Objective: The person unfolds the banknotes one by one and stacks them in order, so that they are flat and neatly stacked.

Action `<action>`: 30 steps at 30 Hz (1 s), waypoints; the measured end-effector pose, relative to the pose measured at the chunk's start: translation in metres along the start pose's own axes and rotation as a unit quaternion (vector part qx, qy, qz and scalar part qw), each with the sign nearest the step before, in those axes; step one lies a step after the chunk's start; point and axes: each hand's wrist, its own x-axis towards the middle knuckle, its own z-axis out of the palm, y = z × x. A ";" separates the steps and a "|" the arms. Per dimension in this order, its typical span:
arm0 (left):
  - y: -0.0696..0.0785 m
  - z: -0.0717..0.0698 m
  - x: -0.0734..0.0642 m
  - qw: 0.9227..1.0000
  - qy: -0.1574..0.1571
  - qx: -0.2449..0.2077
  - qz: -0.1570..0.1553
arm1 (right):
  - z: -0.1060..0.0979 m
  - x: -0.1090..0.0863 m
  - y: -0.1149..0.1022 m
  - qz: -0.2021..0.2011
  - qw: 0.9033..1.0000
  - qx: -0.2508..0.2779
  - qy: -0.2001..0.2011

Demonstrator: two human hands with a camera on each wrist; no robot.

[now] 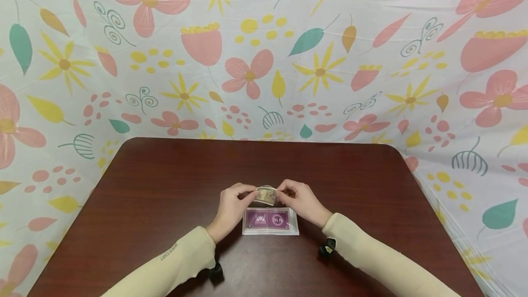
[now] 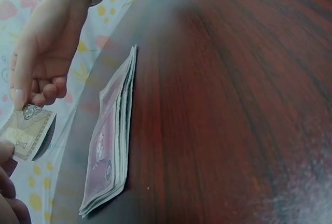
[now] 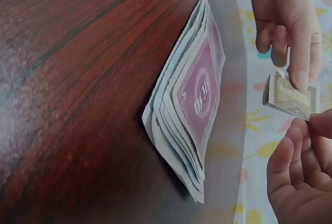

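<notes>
A small yellowish-brown banknote (image 1: 265, 195) is stretched between both hands above the table. My left hand (image 1: 233, 200) pinches its left end between thumb and fingers. At the opposite end, my right hand (image 1: 303, 200) pinches it the same way. The note (image 3: 290, 97) looks bent or folded, its pale underside showing along one edge in the right wrist view. Just nearer to me than the hands lies a stack of banknotes (image 1: 268, 221), a purple one (image 2: 104, 154) on top. Several layered edges of the stack (image 3: 179, 141) show from the side.
The dark reddish-brown wooden table (image 1: 173, 173) has rounded far corners. A white cloth (image 1: 264, 58) printed with flowers and leaves hangs behind it and along the sides. A small black device (image 1: 327, 247) sits under the right cuff, another (image 1: 216, 273) under the left.
</notes>
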 end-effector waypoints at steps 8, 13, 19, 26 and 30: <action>0.002 -0.001 -0.001 1.000 0.011 0.004 -0.007 | 0.002 0.001 -0.008 0.000 1.000 -0.022 0.014; 0.002 -0.001 -0.002 0.999 0.024 0.021 0.009 | 0.004 0.001 -0.010 0.007 0.999 -0.029 0.014; 0.000 -0.001 -0.003 1.000 -0.008 -0.002 -0.020 | 0.003 0.000 -0.007 0.021 0.999 -0.024 0.021; -0.002 -0.006 -0.004 0.999 -0.023 -0.040 -0.027 | 0.001 0.004 0.003 0.032 0.999 0.010 0.038; -0.004 -0.007 -0.005 0.997 -0.036 -0.062 -0.025 | 0.000 0.006 0.009 0.044 0.998 0.009 0.039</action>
